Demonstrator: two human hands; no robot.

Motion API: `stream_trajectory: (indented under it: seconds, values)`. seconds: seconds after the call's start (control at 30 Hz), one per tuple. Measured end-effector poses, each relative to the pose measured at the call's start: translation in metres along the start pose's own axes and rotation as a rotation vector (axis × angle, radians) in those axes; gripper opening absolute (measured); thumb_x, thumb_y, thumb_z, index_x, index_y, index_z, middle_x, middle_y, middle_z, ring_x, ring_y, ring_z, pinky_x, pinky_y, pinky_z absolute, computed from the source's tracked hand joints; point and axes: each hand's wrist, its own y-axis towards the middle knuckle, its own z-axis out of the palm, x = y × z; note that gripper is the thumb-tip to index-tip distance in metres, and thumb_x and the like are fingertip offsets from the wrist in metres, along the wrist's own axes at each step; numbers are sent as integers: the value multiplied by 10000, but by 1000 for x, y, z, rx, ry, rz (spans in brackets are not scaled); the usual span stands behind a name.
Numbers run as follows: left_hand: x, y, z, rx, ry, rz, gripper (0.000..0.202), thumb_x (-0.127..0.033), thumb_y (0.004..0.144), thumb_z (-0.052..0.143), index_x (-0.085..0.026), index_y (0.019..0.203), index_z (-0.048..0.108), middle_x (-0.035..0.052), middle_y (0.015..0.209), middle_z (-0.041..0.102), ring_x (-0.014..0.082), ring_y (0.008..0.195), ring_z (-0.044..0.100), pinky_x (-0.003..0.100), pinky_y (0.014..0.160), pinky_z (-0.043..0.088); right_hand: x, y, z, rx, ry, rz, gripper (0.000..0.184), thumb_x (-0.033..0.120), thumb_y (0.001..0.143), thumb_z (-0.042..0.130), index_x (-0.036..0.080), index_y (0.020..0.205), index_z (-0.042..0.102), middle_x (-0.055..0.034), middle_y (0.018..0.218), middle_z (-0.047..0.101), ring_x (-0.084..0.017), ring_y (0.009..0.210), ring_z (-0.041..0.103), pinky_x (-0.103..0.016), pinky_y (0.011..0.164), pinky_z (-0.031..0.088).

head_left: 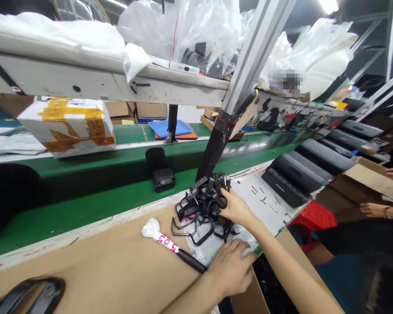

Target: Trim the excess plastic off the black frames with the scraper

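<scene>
A tangled heap of black plastic handle-like frames (201, 231) lies on a clear plastic bag (199, 249) by the bench edge. My right hand (234, 207) reaches into the heap's right side, its fingers closed on some of these frames. Nearer to me, my left hand (231, 266) rests at the bag's front edge with fingers curled; what is under them is hidden. Beside the left wrist lies a black rod-handled tool (190, 259), its end wrapped in white plastic with pink print. At the lower left is a larger black handle (36, 296) on the cardboard (101, 257).
Behind the bench runs a green conveyor (94, 209) carrying a black device (160, 170). A slanted metal post (229, 100) stands just beyond the heap. Black cases (294, 174) line the right side, near a red stool (317, 216) and another person's hands (373, 210). A taped box (68, 124) sits behind.
</scene>
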Motion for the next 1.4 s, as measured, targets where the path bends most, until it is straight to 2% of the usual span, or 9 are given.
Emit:
stream_trajectory:
  seconds: [0.13,0.33,0.47,0.73,0.87,0.97,1.07,1.17,1.4]
  values:
    - [12,8,7,55,64,-4,365,-353,995,562,-162,1302,616,142,1426,582,294,1331,516,448,1158,416,-7,-3,-1,39,-56,-33,303,315,837,743,220,1104,636,-78,1139,625,-264,1033,649,-359,903,528]
    - [20,10,14,82,103,9,337,-328,971,573,-168,1258,649,149,1398,596,304,1295,533,479,1146,413,-16,-2,-2,67,-134,-42,469,335,847,743,209,1280,614,-165,1340,548,-363,1274,570,-477,1033,505]
    - [22,10,15,88,107,8,320,-339,972,574,-175,1236,650,136,1387,600,293,1285,543,461,1157,408,-21,-3,-1,101,-160,-35,597,382,862,756,215,1404,571,-194,1425,529,-387,1304,576,-504,1043,508]
    - [25,11,16,83,98,12,319,-347,969,588,-171,1230,637,133,1387,589,279,1286,526,431,1137,424,-19,-6,-24,144,-126,-56,510,350,895,733,273,1388,627,-150,1467,552,-351,1298,620,-478,1063,524]
    - [24,10,14,59,118,34,290,-331,973,579,-182,1213,646,123,1332,609,273,1247,542,414,1104,450,-17,-7,-29,134,-64,-62,486,428,897,753,267,1349,673,-155,1506,534,-357,1367,578,-502,1130,484]
    - [23,7,12,46,131,57,265,-309,971,581,-187,1195,649,115,1290,624,271,1233,554,407,1099,459,-16,-7,-27,105,2,-62,410,484,948,686,275,1300,705,-139,1492,552,-330,1397,556,-492,1168,450]
    - [24,3,13,34,137,57,243,-290,969,578,-189,1178,649,105,1278,630,266,1213,572,398,1093,468,-18,-7,-24,47,63,-52,341,447,1012,579,257,1257,722,-136,1495,556,-310,1412,539,-498,1210,396]
    - [25,0,15,22,124,51,240,-279,962,582,-196,1179,644,92,1304,624,260,1211,581,377,1076,485,-20,-6,-23,8,124,-48,300,405,1033,525,248,1158,748,-121,1422,621,-286,1333,600,-477,1174,436]
    - [23,-8,10,24,44,53,222,-282,957,603,-211,1162,648,88,1315,634,253,1232,592,367,1092,492,-21,-6,-30,-56,260,-29,230,373,971,591,257,1015,785,-74,1220,750,-263,1126,695,-368,901,571]
